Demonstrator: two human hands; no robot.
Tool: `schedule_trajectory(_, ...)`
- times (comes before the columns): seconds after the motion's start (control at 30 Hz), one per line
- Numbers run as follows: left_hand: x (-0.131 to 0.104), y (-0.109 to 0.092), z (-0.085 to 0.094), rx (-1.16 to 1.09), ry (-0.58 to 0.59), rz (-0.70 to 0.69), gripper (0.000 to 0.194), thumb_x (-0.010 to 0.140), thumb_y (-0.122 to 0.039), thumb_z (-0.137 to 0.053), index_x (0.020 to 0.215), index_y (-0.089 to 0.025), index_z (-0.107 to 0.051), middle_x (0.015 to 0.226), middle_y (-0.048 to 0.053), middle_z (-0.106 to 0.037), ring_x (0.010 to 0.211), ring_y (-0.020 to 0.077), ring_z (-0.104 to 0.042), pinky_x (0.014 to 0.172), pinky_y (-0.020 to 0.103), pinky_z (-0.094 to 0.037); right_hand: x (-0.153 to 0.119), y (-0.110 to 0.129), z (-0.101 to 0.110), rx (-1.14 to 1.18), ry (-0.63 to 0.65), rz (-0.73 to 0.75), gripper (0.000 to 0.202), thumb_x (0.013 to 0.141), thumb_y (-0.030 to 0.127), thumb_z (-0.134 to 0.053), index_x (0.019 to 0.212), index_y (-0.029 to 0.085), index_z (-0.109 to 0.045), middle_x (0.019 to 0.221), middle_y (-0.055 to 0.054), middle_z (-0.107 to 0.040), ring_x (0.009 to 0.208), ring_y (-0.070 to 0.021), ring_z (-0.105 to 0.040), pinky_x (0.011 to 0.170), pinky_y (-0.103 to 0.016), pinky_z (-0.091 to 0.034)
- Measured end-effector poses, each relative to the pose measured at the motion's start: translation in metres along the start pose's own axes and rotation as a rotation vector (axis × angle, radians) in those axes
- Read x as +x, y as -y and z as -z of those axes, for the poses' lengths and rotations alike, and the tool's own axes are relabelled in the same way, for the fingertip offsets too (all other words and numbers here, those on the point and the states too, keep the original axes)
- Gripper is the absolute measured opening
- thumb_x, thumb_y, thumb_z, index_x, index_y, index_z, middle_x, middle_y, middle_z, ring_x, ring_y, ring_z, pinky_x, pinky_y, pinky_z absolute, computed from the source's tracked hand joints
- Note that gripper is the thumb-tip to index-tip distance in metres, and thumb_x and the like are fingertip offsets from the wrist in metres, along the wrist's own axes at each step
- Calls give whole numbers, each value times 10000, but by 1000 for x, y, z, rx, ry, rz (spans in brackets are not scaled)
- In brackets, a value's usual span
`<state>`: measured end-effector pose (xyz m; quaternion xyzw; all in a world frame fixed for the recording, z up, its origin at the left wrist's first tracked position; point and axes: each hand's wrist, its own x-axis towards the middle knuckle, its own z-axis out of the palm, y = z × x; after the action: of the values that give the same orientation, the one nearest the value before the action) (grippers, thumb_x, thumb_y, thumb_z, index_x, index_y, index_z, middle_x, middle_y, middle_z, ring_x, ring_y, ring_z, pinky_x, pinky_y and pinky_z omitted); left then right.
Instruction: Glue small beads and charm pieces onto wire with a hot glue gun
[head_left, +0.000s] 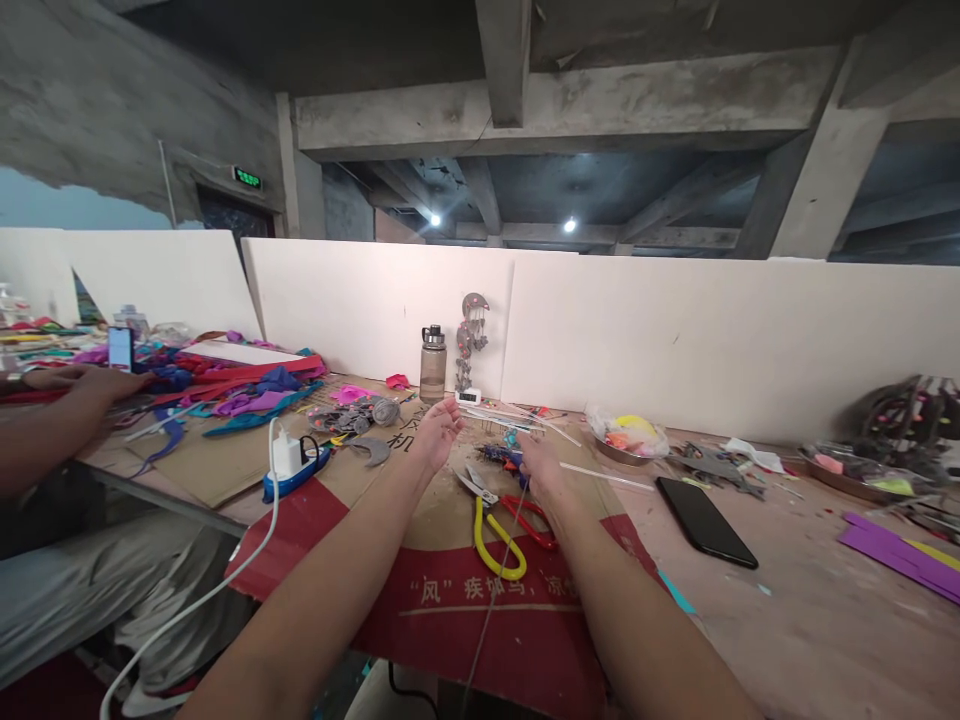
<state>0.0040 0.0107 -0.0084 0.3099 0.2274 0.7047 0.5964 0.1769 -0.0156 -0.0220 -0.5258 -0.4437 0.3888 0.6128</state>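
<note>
My left hand (439, 436) is raised over the cardboard with its fingers curled and thumb close to the forefinger; whatever is pinched there is too small to make out. Just right of it, my right hand (540, 466) has its fingers closed around a thin grey wire (491, 605), which trails down past the table's front edge. Beside the right fingertips lies a small dark blue and purple bundle (499, 455). Between my forearms are yellow-handled scissors (491, 535) with spread blades, and a red-handled tool (536, 525) partly behind the right wrist. Thin white strips (517, 415) lie beyond my hands.
A water bottle (433, 365) and a grey hanging ornament (471, 340) stand by the white partition (660, 340). A power strip (296, 470) sits left, a black phone (705, 522) and a bowl (630, 452) right. Another person's hand (97, 390) works at coloured fabric (255, 385).
</note>
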Motion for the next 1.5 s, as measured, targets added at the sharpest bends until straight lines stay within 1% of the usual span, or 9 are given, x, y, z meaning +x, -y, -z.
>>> schedule_trajectory(0.17, 2, 2, -1, -6, 21, 11, 407, 566, 101, -599, 883, -155, -615, 849, 3, -584, 692, 40, -539, 633, 139, -444, 2, -3, 1, -23, -4, -2, 240, 672, 244, -534, 539, 220, -337, 441, 86, -247, 403, -67, -196, 398, -223, -114)
schedule_trajectory(0.37, 6, 2, 3, -15, 78, 19, 428, 547, 118, -593, 896, -129, -617, 817, 1, -583, 685, 33, -541, 630, 122, -432, 2, -3, 2, -34, 3, -13, 243, 676, 260, -541, 542, 221, -343, 436, 84, -248, 410, -69, -192, 398, -223, -124)
schedule_trajectory(0.5, 9, 1, 4, 8, 102, 25, 435, 547, 117, -594, 907, -125, -616, 816, 1, -590, 687, 36, -548, 624, 121, -434, 1, 3, 2, -28, -17, -25, 232, 675, 267, -544, 549, 224, -353, 440, 75, -275, 415, -77, -218, 388, -228, -136)
schedule_trajectory(0.6, 9, 2, 4, 12, 111, 22, 431, 549, 116, -599, 905, -125, -614, 802, -2, -590, 687, 37, -549, 624, 123, -432, 0, 8, 3, -14, -22, -39, 234, 678, 251, -535, 542, 227, -347, 437, 74, -266, 410, -75, -212, 382, -233, -138)
schedule_trajectory(0.83, 5, 1, 0, -1, 91, 32, 364, 577, 78, -639, 880, -122, -619, 822, 15, -612, 708, 48, -562, 642, 146, -442, -1, 12, 3, -5, -13, -53, 260, 676, 237, -543, 544, 229, -319, 437, 86, -212, 408, -68, -167, 380, -237, -115)
schedule_trajectory(1.0, 3, 0, -1, 30, 84, 38, 344, 581, 29, -690, 879, -131, -625, 811, 7, -625, 642, 42, -537, 573, 154, -421, 0, 11, 3, -1, -21, -51, 223, 678, 249, -536, 561, 226, -347, 450, 86, -225, 413, -69, -170, 382, -239, -118)
schedule_trajectory(1.17, 2, 0, -1, 47, 69, 56, 341, 591, 8, -708, 889, -134, -624, 776, 2, -626, 616, 43, -536, 531, 146, -415, -1, 12, 3, -3, -24, -55, 243, 673, 240, -538, 550, 230, -328, 440, 87, -202, 408, -67, -161, 382, -239, -110)
schedule_trajectory(1.3, 2, 0, -2, 63, 57, 69, 309, 627, -31, -714, 905, -132, -622, 738, 1, -624, 594, 46, -537, 506, 143, -411, -3, 13, 3, -6, -21, -48, 248, 673, 225, -530, 538, 227, -322, 440, 84, -215, 402, -65, -169, 385, -235, -114)
schedule_trajectory(1.5, 4, 3, 0, 67, 113, 90, 353, 605, 11, -687, 923, -127, -621, 760, 1, -634, 564, 26, -518, 511, 132, -412, -2, 12, 2, -16, -30, -42, 230, 673, 219, -518, 529, 224, -339, 438, 76, -247, 406, -73, -195, 389, -237, -132)
